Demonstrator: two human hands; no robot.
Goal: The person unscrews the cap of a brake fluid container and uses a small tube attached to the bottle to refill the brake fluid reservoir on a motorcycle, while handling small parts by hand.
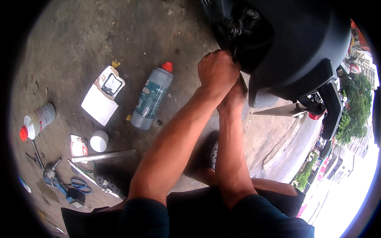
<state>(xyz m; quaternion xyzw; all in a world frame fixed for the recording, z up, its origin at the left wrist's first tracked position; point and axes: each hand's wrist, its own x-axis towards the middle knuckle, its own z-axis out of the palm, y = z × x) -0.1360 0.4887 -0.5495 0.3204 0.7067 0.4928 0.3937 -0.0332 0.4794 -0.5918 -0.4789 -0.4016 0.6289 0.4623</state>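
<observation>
Both my hands are at the lower edge of the black bodywork of a scooter (301,35), below a dark opening with fittings (246,18). My left hand (218,71) is closed, back up, over a long dark metal piece (243,85), perhaps a tool; its fingertips are hidden. My right hand (232,97) is just below, partly behind my left, closed on the same dark piece. On the concrete floor (87,31) beside my left arm lies a grey bottle (149,99) with a red cap, near a torn white box (101,101) holding a black rectangular part (112,85).
At left are a red-capped bottle (39,121), white tub (99,141), card (78,145), metal bar (101,155), blue power tool (59,182) and scissors (79,183). Below are my dark sandals (107,180). At right stand a metal plate (278,111), trees (355,107) and buildings (347,158).
</observation>
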